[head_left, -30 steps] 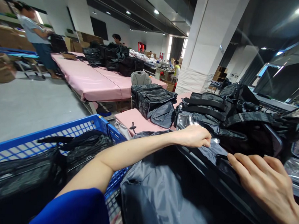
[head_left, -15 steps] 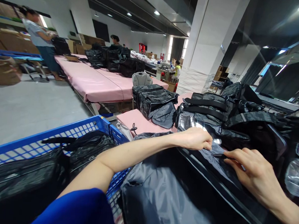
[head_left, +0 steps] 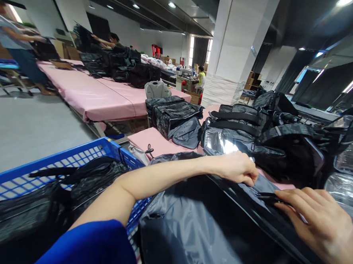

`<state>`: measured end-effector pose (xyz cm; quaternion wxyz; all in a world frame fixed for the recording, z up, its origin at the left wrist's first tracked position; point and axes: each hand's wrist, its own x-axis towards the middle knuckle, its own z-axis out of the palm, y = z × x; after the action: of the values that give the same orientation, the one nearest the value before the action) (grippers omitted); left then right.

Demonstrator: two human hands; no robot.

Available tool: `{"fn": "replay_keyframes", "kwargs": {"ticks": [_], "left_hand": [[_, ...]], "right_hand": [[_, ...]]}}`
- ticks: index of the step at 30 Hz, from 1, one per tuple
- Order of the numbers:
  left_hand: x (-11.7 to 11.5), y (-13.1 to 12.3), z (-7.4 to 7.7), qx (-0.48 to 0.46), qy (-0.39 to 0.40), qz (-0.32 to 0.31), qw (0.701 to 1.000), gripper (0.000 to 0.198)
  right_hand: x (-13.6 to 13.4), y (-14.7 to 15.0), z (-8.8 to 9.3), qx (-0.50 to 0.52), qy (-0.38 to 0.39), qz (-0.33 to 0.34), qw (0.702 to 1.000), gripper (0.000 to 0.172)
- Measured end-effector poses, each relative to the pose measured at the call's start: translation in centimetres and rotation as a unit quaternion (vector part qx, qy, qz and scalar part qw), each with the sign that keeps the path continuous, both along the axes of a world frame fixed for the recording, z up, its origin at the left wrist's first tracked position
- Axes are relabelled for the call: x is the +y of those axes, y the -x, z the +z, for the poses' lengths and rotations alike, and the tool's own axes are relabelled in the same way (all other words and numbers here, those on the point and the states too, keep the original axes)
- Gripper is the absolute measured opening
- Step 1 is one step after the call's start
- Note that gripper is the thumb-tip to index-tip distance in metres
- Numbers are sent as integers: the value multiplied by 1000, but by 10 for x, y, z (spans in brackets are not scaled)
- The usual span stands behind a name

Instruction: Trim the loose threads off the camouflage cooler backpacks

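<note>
A large black bag (head_left: 188,228) with grey lining lies open in front of me. My left hand (head_left: 240,168) reaches across it and is closed on the grey fabric by its far edge. My right hand (head_left: 317,220) is closed around what look like small dark thread snips (head_left: 268,196). Their narrow tips point left, close to the fabric beside my left fingers. The rest of the tool is mostly covered by my palm.
A blue plastic crate (head_left: 73,157) with black bags stands to my left. Several camouflage bags (head_left: 177,118) sit on the pink-covered table (head_left: 152,140) ahead. Another pink table (head_left: 101,95) holds more bags, with people (head_left: 11,38) beside it. A white pillar (head_left: 238,52) rises behind.
My right hand has moved right and slightly down, and more of the dark tool shows. My left hand still holds the fabric. The view has turned a little to the right.
</note>
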<state>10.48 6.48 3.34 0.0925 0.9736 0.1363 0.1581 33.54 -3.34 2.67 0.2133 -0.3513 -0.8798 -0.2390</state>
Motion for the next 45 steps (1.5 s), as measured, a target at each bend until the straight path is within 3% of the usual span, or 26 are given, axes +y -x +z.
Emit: {"fn": "replay_keyframes", "kwargs": {"ticks": [4,6,13,17,21,26,30,33,36,39,42,45], "left_hand": [[-8,5,-6,-11,-184,3,983,18],[-10,6,-9,-25,-238,11,971,21],[-10,4,-11,-52,-290,-20,955,28],[-10,5,-11,-62,-301,-41,951,29],[-10,10,-9,-71,-241,-25,968,28],[-4,15,-4,-78,-100,29,991,27],[-3,24,0,-24,-43,-1,999,22],[-9,36,2,22,-17,2,1000,19],[-26,43,-1,-2,-115,61,992,19],[-45,42,-15,-55,-268,84,958,21],[-52,42,-37,-95,-361,24,927,24],[-50,45,-54,-107,-376,-37,920,25]], "right_hand": [[1,5,-2,-18,-50,6,999,10],[3,6,-3,-18,-55,11,998,10],[3,4,-3,13,-34,3,999,12],[3,15,1,-5,-72,24,997,11],[5,9,-3,14,-37,13,999,10],[9,-9,-21,82,93,-57,991,31],[7,0,-23,56,120,-34,991,17],[4,8,-19,23,119,-12,993,21],[2,9,-19,30,103,3,994,26],[1,6,-22,58,84,18,995,31],[-1,3,-25,73,90,16,993,39],[-4,1,-26,56,79,15,995,47]]}}
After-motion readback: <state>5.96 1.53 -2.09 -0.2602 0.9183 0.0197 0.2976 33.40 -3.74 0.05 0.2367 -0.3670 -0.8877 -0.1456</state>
